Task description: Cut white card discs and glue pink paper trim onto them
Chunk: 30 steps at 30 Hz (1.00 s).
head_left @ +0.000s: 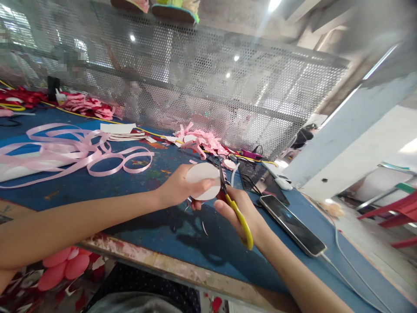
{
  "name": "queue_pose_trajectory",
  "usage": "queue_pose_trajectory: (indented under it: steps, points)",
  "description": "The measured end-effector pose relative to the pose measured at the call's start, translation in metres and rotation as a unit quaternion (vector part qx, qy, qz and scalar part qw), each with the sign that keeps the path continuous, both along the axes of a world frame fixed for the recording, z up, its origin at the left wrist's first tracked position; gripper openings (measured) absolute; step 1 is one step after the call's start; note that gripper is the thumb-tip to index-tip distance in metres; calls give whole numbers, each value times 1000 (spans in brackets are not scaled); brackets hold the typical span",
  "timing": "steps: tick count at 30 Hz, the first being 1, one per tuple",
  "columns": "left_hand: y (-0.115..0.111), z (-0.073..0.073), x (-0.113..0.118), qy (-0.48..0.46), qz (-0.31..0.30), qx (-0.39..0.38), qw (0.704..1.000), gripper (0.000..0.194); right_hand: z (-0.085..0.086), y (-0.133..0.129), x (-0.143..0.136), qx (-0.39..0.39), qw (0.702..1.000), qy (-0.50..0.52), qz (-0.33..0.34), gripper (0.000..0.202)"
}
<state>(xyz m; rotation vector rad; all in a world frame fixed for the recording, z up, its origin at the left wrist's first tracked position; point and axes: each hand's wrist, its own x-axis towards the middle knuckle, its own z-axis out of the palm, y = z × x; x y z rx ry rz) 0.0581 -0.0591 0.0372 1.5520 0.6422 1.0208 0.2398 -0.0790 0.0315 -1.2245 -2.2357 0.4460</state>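
A round white paper disc (197, 173) is pinched in my left hand (177, 187), with the thumb lying across its face. My right hand (243, 208) grips a pair of scissors with yellow handles (239, 217). The dark blades point up and away from me, along the right edge of the disc. Whether the blades touch the paper I cannot tell. Below my hands a thin curved paper strip (204, 228) shows against the blue tabletop (156, 234).
Loops of pink ribbon (106, 163) and a stack of white paper (122, 130) lie left. Pink scraps (205, 139) are heaped beyond my hands, before a perforated metal screen (208, 74). A phone on a cable (293, 224) and a dark tablet (263, 180) lie right.
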Motion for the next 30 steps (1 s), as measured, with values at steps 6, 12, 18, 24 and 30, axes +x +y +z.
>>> queue_pose_trajectory:
  steps: [6,12,18,24,30]
  points:
    - [1,0,-1,2,-8,-5,1000,23,-6,-1,-2,6,1000,11,-19,60]
    - [2,0,-3,4,-17,-6,1000,26,-2,-3,-2,1,1000,10,-21,61]
    - [5,3,-5,18,-22,-13,1000,28,3,-4,0,1,999,-9,-42,58]
    - [5,3,-7,51,-74,-8,996,21,6,-3,2,22,999,-29,1,53]
    - [8,9,-11,79,-105,-4,991,24,5,-3,3,44,998,-42,-10,52]
